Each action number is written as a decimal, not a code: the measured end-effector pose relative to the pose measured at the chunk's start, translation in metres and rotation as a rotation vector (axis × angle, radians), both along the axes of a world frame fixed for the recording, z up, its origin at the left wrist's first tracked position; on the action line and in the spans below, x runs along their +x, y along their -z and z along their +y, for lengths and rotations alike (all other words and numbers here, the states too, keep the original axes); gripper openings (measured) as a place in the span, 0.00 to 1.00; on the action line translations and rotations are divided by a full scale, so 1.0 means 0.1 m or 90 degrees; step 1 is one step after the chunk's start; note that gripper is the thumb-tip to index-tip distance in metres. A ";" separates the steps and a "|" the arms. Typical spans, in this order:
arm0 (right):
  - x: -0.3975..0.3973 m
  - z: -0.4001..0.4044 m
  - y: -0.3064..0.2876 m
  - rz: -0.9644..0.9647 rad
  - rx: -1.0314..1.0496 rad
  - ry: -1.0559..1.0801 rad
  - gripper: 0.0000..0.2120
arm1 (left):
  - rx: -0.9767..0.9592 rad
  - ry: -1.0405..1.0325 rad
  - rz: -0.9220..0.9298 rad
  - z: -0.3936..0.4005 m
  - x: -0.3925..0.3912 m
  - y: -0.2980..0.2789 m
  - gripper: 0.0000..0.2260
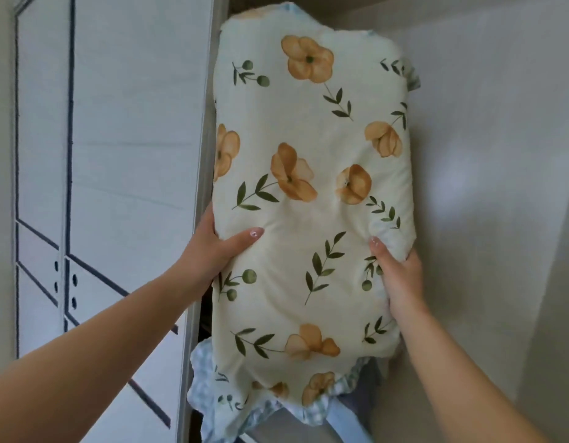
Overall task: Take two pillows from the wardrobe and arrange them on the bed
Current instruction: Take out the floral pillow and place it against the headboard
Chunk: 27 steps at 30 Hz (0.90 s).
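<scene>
Cream cotton printed with orange flowers and green sprigs covers the pillow (308, 203), which stands on end in the open wardrobe (209, 148) gap, its lower edge just above a heap of checked and blue bedding (270, 414). Both hands are on it: the left hand (213, 247) wraps the left edge with the thumb pressed into the front and the fingers hidden behind, and the right hand (401, 279) grips the right edge, fingers curled round the side and dimpling the fabric.

By my reading the task is at its very start. One pillow is held but appears not yet clear of the wardrobe, since its top still reaches up into the shadowed opening. A second pillow is not plainly in view (the bundle underneath may hold one, but I cannot tell). No bed shows anywhere, so carrying, fetching the second and arranging both all remain to be done.

As to the room: a pale sliding door (110, 174) with dark inlaid lines and small oval handle marks fills the left, its grey metal edge running just beside the pillow. To the right stands a plain off-white wall (488, 187), catching soft daylight. No floor or shelf surface can be made out beneath the bedding.
</scene>
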State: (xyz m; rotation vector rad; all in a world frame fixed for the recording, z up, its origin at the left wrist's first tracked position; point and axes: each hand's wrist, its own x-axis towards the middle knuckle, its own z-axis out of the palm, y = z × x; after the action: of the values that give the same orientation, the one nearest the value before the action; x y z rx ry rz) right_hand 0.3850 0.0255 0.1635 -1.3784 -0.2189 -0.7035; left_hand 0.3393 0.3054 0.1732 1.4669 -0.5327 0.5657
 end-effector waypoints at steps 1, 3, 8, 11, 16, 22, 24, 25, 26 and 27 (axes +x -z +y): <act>-0.07 0.04 -0.04 -0.014 0.000 0.002 0.17 | -0.003 -0.003 -0.015 0.04 -0.08 -0.03 0.35; -0.20 0.13 -0.15 -0.040 -0.016 0.003 0.17 | -0.012 -0.012 -0.040 0.16 -0.23 -0.07 0.35; -0.49 0.53 -0.45 -0.102 -0.078 -0.017 0.13 | -0.053 -0.034 -0.054 0.55 -0.58 -0.03 0.40; -0.63 0.88 -0.58 -0.137 -0.117 -0.041 0.14 | -0.052 -0.049 -0.052 0.90 -0.77 0.04 0.41; -0.74 1.61 -0.72 -0.181 -0.183 -0.100 0.18 | -0.041 -0.104 -0.044 1.50 -1.20 0.22 0.39; -0.49 3.62 -0.15 -0.180 -0.262 -0.354 0.21 | -0.150 -0.313 0.047 2.80 -2.02 0.85 0.44; -0.33 4.20 0.09 -0.153 -0.293 -0.429 0.21 | -0.156 -0.399 0.089 3.15 -2.06 1.16 0.45; -0.18 4.63 0.26 -0.158 -0.322 -0.454 0.21 | -0.179 -0.453 0.088 3.43 -2.03 1.35 0.46; -0.20 4.65 0.26 -0.167 -0.325 -0.465 0.22 | -0.197 -0.452 0.088 3.41 -2.02 1.31 0.46; -0.16 4.69 0.30 -0.160 -0.316 -0.478 0.23 | -0.191 -0.447 0.087 3.44 -2.04 1.34 0.46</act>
State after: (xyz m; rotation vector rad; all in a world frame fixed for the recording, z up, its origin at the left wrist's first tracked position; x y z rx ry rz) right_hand 0.3691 0.4947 0.1334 -1.5154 -1.1067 -0.1813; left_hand 0.1355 0.6498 0.0388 1.3691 0.1957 1.0341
